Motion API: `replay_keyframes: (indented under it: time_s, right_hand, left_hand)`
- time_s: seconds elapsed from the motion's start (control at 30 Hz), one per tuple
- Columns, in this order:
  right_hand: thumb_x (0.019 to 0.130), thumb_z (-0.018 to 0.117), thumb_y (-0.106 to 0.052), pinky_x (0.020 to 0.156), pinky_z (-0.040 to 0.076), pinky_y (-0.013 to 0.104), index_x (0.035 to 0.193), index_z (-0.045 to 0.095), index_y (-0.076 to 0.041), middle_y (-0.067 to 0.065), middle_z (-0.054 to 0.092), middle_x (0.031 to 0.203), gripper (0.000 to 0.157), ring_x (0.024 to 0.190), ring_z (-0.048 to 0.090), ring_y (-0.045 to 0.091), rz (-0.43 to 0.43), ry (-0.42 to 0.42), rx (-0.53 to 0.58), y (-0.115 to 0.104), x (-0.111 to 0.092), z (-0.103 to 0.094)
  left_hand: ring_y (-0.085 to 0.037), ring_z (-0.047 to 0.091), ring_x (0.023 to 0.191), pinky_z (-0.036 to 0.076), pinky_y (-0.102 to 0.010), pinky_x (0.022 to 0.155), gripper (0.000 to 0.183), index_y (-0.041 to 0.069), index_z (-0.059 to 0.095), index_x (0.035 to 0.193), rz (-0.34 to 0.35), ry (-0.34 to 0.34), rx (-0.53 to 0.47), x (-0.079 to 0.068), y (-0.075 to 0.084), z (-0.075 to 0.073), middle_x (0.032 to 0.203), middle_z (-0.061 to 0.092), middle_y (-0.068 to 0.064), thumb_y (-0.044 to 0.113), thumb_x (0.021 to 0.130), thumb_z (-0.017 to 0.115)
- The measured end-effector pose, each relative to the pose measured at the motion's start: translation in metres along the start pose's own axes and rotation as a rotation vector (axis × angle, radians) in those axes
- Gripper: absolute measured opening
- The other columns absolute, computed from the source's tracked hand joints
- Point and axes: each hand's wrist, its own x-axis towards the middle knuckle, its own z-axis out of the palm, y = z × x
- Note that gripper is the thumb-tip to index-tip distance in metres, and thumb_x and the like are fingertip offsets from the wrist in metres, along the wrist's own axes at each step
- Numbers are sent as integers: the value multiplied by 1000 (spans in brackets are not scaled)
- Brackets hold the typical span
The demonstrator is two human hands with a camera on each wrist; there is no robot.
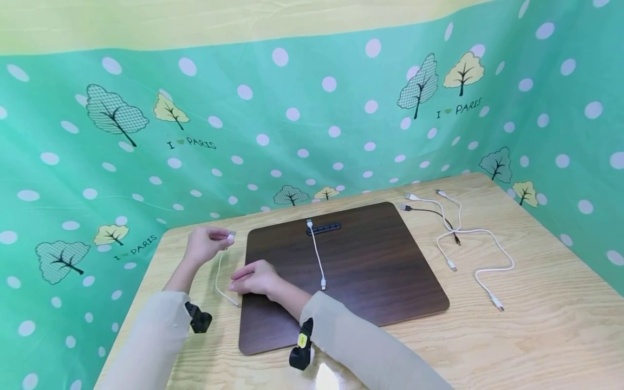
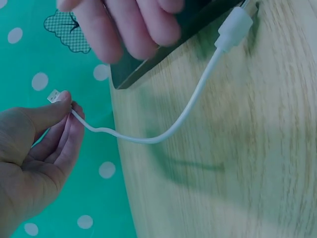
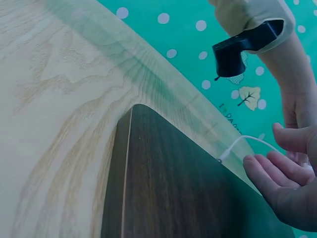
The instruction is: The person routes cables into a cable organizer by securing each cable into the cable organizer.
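- While the left hand (image 1: 203, 246) pinches the raised plug (image 1: 231, 237) of a white cable (image 2: 148, 141), the cable droops to its lower plug (image 2: 235, 29) beside the left edge of the dark board (image 1: 365, 265).
- The right hand (image 1: 259, 279): near that edge, fingers loosely extended, holding nothing.
- Best gripped by its plugs, the cable left slack.

On the green cloth (image 1: 329, 114) it is possible to read "I PARIS", with a small heart (image 1: 180, 141) after the "I", three times: left of the board (image 1: 372, 265), above it to the left, and above it to the right. The yellow label (image 1: 302, 340), near the board's front edge, is too small to read.
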Motion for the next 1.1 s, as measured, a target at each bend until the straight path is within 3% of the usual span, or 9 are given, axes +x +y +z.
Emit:
replay_keyframes:
  time_s: [0.17,0.37,0.73,0.97,1.1]
  right_hand:
    - [80,77,-10,69,57,17,105,73,-2,10,77,91,26,82,73,11,-6,-45,-82,0,-2,2]
    - [80,76,-9,70,58,18,106,72,-2,11,76,94,26,84,73,11,-7,-110,-87,2,-6,4]
    - [82,72,-2,77,62,33,105,72,1,20,74,96,23,86,74,25,34,-106,113,-1,-6,-1]
    - [84,71,-1,75,62,37,104,71,4,24,73,95,21,82,74,27,-19,-82,86,0,-8,-14]
    - [82,72,2,74,62,38,101,72,6,26,72,95,20,84,74,32,-24,-54,96,-1,-9,-22]
  left_hand:
    - [-15,72,78,59,-24,65,30,-6,68,109,9,12,-7,0,5,0,99,73,-22,15,88,69]
    - [-18,73,79,55,-18,63,31,-5,69,109,14,9,-1,1,15,-2,100,73,-21,18,88,70]
    - [-19,74,80,59,-27,72,35,-4,67,112,-31,41,-49,4,28,-3,101,73,-21,21,88,71]
    - [-10,74,77,60,-22,73,40,-10,63,117,-85,20,-270,9,33,7,108,69,-26,16,88,70]
    - [0,71,72,60,-20,76,42,-11,60,120,-102,10,-369,12,37,12,102,74,-17,16,88,70]
